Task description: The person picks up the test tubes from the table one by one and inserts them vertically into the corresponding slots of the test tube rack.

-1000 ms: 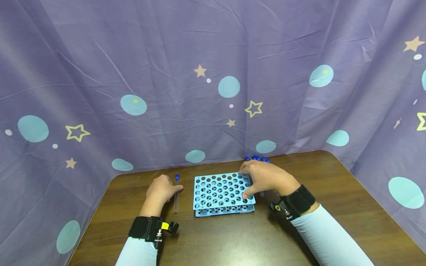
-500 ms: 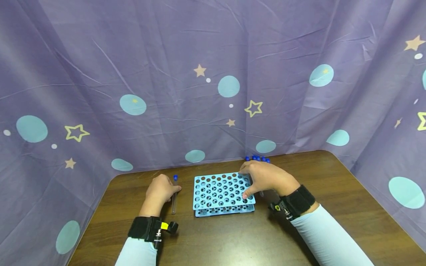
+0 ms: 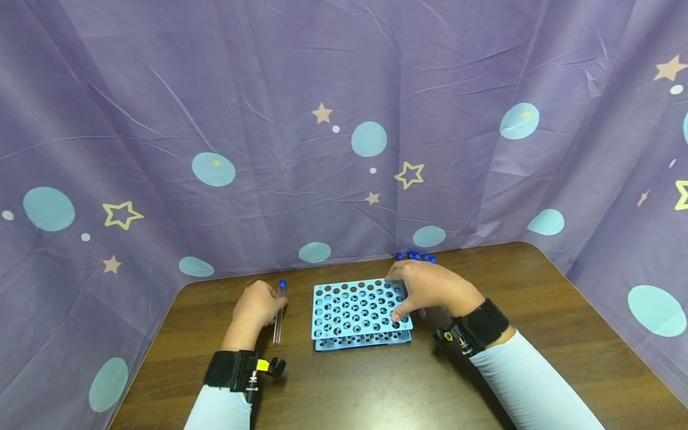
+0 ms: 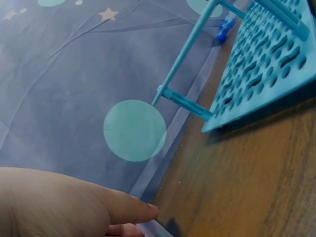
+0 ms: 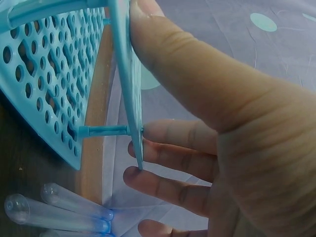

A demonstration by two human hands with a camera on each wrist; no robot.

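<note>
A light-blue test tube rack (image 3: 355, 313) with rows of round holes stands mid-table. My right hand (image 3: 435, 286) grips the rack's right end; in the right wrist view its thumb (image 5: 182, 59) lies along the top plate and its fingers reach round the edge. Left of the rack, my left hand (image 3: 257, 307) pinches a clear test tube (image 3: 278, 329) with a blue cap (image 3: 282, 283). The thumb crosses the tube, and the fingertips behind it are hidden. In the left wrist view the left thumb (image 4: 123, 207) shows, but the tube does not.
More blue-capped test tubes (image 3: 416, 255) lie behind my right hand; their clear bodies (image 5: 54, 212) show in the right wrist view. The wooden table (image 3: 365, 388) ends at a purple patterned curtain (image 3: 269, 119) at the back.
My left hand has shifted slightly left, and the test tube has gone left with it, tilting a little. The right hand and the rack have stayed still.
</note>
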